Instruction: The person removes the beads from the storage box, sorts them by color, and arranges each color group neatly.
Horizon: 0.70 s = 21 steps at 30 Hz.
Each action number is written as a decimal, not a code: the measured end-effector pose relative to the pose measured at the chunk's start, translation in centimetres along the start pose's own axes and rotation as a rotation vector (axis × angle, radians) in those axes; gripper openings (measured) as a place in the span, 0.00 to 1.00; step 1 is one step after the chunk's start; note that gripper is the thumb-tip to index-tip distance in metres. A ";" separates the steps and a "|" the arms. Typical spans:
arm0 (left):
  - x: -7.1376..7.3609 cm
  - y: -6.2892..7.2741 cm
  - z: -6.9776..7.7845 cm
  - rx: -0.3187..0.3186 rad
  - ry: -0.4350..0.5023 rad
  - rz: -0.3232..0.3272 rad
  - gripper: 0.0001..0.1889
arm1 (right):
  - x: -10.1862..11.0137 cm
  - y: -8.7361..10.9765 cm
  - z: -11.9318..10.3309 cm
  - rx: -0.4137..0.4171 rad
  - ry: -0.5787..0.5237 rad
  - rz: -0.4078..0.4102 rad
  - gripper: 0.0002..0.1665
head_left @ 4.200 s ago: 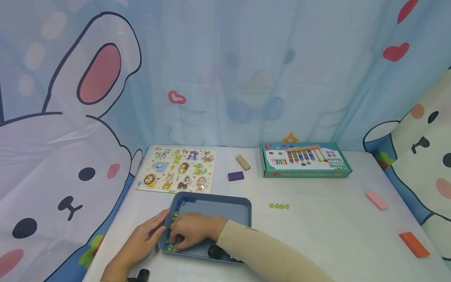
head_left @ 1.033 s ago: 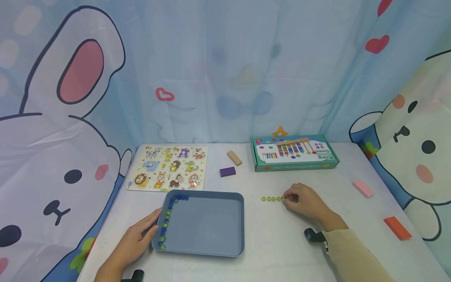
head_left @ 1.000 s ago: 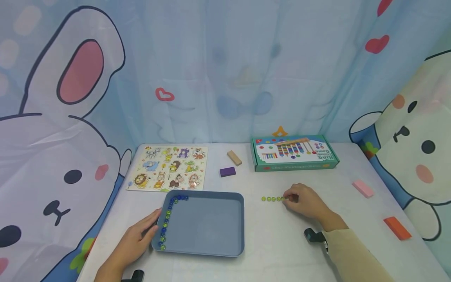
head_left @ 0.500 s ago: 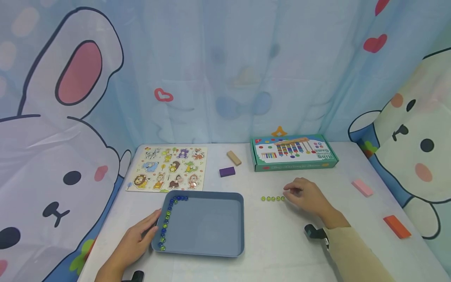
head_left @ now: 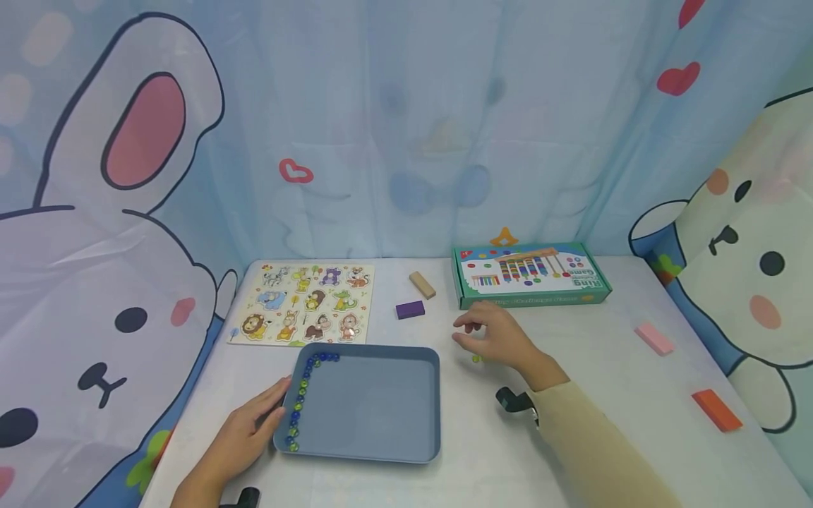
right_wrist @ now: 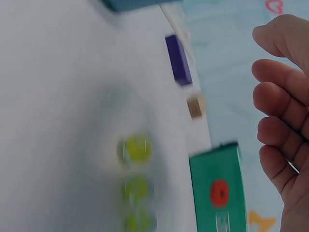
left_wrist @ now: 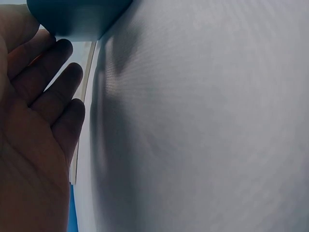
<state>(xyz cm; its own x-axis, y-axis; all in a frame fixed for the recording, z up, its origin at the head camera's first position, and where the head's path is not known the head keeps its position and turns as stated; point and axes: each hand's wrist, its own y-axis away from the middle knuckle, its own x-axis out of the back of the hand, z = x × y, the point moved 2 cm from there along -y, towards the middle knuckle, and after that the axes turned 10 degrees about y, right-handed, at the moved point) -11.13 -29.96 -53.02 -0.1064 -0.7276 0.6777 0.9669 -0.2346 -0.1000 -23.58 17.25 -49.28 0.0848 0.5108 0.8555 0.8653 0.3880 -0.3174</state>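
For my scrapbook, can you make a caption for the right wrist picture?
The right hand hovers near three blurry green marbles in a row.

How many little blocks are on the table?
4: a tan block and a purple block left of the green game box, plus a pink block and an orange block to the right of the right hand. The sleeve could hide another.

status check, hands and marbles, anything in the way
Left hand at tray. Right hand above green marbles on table, looks empty. No other object seen between marbles and tray.
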 end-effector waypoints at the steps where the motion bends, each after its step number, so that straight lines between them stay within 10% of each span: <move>1: 0.0 0.0 0.0 0.000 0.001 -0.001 0.26 | -0.3 -0.4 -0.6 0.020 -0.006 0.001 0.12; 21: -0.1 0.0 -0.4 -0.027 -0.001 0.008 0.26 | -6.0 -6.1 -11.0 0.302 0.086 -0.143 0.12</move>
<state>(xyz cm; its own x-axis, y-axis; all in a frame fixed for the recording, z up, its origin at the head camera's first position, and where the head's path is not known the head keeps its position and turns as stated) -11.16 -30.14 -53.40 -0.0989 -0.7287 0.6776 0.9611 -0.2465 -0.1248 -23.91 3.44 -47.96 0.0253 0.3734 0.9273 0.6874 0.6670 -0.2874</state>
